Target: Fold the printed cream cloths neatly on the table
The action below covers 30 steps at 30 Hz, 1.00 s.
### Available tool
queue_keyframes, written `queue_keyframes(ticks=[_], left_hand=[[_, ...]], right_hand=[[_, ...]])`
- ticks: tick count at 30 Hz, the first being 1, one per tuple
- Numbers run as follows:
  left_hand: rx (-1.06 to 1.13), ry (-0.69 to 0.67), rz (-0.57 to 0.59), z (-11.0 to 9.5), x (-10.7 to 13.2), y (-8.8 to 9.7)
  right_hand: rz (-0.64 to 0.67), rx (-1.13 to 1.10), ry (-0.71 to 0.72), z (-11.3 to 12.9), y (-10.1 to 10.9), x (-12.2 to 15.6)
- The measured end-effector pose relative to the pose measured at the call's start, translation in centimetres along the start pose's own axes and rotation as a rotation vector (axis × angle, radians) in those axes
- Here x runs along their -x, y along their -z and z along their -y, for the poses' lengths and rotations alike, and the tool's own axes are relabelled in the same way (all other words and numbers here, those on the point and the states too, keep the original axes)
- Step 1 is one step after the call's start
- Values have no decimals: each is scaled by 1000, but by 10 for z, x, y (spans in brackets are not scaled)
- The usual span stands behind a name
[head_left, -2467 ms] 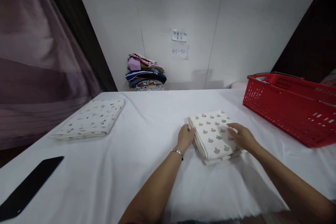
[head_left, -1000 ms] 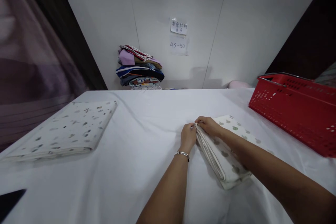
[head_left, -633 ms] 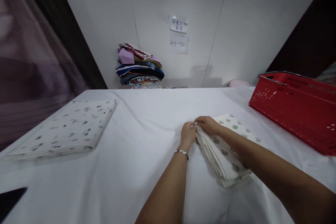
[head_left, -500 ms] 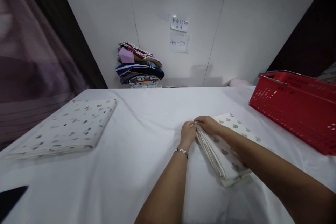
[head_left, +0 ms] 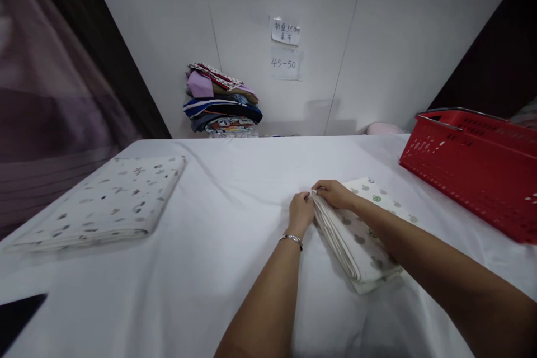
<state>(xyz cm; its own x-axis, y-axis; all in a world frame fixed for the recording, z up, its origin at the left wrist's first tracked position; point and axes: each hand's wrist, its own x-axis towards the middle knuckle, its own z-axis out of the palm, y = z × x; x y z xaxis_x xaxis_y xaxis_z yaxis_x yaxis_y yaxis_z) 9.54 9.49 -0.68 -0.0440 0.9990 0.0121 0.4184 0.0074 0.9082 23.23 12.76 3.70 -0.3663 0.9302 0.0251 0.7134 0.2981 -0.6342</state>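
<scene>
A white cloth with grey and green motifs (head_left: 356, 229) lies folded in many layers on the right half of the white-covered table (head_left: 235, 196). At its far left corner my left hand (head_left: 301, 212) is closed, fingertips pinching the layered edge. Right beside it, my right hand (head_left: 333, 193) grips the same corner from above, thumb and fingers closed on the fabric. The corner is slightly raised between both hands. My right forearm crosses over the cloth and hides part of it. A second folded cloth with small dark and tan prints (head_left: 113, 201) lies flat at the left.
A red plastic basket (head_left: 470, 170) with a metal handle stands at the right. Beyond the table's far edge is a stack of folded fabrics (head_left: 222, 100) against the wall. A dark flat object (head_left: 19, 319) lies at the near left. Paper notes (head_left: 286, 47) hang on the wall.
My hands stay at the cloth's corner, with the right fingers shifted slightly on the edge. The camera view has tilted a little; the cloths and basket have not moved.
</scene>
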Motion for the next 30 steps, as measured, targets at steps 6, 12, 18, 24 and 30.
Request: queue_keyframes(ticks=[6, 12, 18, 24, 30], left_hand=[[70, 12, -1, 2, -1, -2], [72, -11, -24, 0, 0, -2], [4, -46, -35, 0, 0, -3], [-10, -41, -42, 1, -3, -5], [-11, -41, -39, 0, -2, -4]], right_hand=[[38, 129, 45, -1, -1, -6], [-19, 131, 3, -5, -5, -7], [-201, 49, 68, -3, -6, 25], [-225, -36, 151, 7, 3, 111], [-223, 140, 98, 17, -5, 179]])
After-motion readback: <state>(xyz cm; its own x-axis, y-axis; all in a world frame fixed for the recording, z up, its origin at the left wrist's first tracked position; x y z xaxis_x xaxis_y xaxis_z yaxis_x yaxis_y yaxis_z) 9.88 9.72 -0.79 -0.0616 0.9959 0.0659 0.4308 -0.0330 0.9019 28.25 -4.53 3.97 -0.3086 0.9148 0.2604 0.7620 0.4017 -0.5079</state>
